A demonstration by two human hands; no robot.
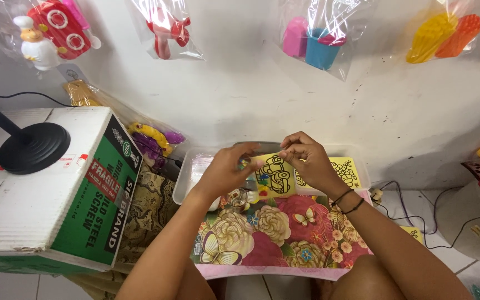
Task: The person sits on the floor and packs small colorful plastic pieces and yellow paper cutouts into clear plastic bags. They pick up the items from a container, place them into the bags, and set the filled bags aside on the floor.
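Right fingers point(291, 143): mine, pinched on the top edge of the yellow card point(274, 175), which hangs upright over the tray.
Left fingers point(242, 158): curled at the card's left edge; I cannot tell whether they clamp it or a small coloured bit.
Card: printed with black car outlines, just above the floral board point(284, 228).
Tray point(187, 178): clear plastic, a second yellow sheet point(346, 171) inside.
Risk: a thin top pinch may let the card twist or bend.
Risk: a dropped bit could vanish on the busy floral print.
Box point(84, 211): close at my left elbow, which could knock it.
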